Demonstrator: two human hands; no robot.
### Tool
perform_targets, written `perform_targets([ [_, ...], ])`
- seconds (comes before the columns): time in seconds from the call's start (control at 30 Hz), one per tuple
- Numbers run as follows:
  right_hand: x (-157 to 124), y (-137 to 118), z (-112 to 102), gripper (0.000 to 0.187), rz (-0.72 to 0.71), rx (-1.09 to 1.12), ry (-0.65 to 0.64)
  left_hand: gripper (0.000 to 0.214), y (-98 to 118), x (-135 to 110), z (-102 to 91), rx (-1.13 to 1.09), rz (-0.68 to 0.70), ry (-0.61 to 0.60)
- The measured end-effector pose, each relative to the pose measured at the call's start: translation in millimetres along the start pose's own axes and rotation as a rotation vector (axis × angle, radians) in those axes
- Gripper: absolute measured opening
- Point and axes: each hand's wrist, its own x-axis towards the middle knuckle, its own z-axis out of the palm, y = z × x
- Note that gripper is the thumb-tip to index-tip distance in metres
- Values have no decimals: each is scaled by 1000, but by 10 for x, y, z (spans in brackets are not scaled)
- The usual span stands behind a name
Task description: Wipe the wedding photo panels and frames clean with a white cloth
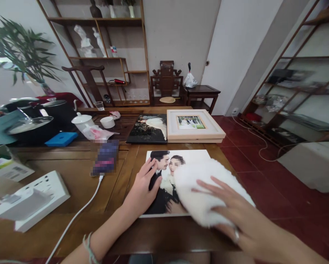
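A glossy photo panel (pixel 168 187) with a wedding portrait of a couple lies flat near the table's front edge. My left hand (pixel 145 185) rests on its left side, fingers stretched out over the picture. On the right, my right hand (pixel 230 205) presses a fluffy white cloth (pixel 197 190) against the panel, its fingers spread across the top. The cloth covers the panel's right part and hangs past its edge. A ring shows on a right finger; the thumb is hard to make out.
Behind the panel lie a dark photo panel (pixel 149 128) and a light wooden picture frame (pixel 194 124). To the left are a phone (pixel 105 157) on a white cable (pixel 82 211), a power strip (pixel 42 201), a blue box (pixel 61 139), a white teapot (pixel 82 121) and pots (pixel 31 126).
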Motion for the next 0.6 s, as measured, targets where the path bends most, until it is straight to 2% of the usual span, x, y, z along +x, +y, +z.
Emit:
perform_targets([
  [0.13, -45, -271, 14, 29, -133, 84, -68, 42, -15, 10, 13, 22, 14, -3],
  [0.23, 31, -216, -29, 33, -125, 79, -98, 42, -22, 15, 9, 29, 24, -5],
  [0.3, 116, -74, -69, 32, -88, 37, -99, 41, -23, 17, -2, 21, 20, -18],
  [0.4, 289, 242, -91, 28, -13, -48, -4, 40, -17, 16, -19, 1, 9, -42],
  [0.6, 626, 866, -42, 36, 135, -128, 152, 38, -4, 11, -32, -28, 17, -34],
])
